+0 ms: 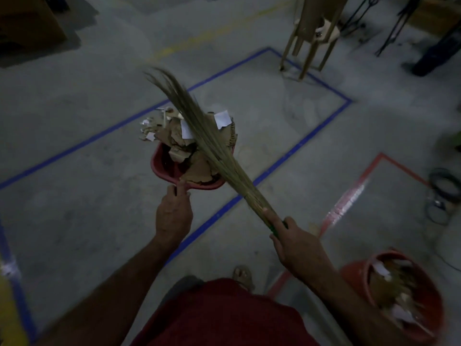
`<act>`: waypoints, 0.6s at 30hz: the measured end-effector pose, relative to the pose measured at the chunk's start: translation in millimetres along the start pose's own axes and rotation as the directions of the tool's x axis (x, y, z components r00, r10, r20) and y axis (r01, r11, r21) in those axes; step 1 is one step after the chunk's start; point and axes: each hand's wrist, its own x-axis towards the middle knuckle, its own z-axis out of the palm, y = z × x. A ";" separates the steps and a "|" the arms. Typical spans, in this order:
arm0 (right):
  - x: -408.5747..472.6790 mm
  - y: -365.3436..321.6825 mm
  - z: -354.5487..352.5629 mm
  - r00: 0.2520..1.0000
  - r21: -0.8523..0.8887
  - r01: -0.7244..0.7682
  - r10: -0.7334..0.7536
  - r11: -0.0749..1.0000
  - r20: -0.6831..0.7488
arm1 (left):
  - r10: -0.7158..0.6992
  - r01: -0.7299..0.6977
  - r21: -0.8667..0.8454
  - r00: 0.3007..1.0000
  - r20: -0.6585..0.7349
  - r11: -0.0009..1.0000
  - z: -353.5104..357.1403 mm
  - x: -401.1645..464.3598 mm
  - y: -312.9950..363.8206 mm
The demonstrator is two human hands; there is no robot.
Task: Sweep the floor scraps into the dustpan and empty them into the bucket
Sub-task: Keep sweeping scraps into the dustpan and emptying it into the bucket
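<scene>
I take the red dustpan (164,168) as reference. It is loaded with cardboard and paper scraps (179,136) piled above its rim. My left hand (173,213) grasps the dustpan at its near edge, fingers curled on the handle. My right hand (296,248) is clenched around the green handle of the grass broom (199,136), whose bristles lie across the scraps. The orange bucket (429,298), partly filled, stands well right of and nearer than the dustpan, on grey floor (74,221).
</scene>
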 end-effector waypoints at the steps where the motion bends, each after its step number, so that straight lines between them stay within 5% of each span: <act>1: -16.5 -2.5 3.6 1.000 -0.009 -0.020 0.020 1.000 -0.013 | 0.020 -0.020 0.007 1.000 0.009 1.000 -0.3 -10.5 0.3; 12: -187.1 -59.0 56.3 0.965 0.065 -0.261 0.263 0.963 -0.023 | 0.274 -0.273 -0.028 0.951 0.141 0.962 0.0 -121.3 -14.4; 18: -282.4 -69.0 72.1 0.882 0.140 -0.461 0.470 0.876 -0.039 | 0.482 -0.475 -0.087 0.845 0.231 0.875 22.6 -170.7 25.2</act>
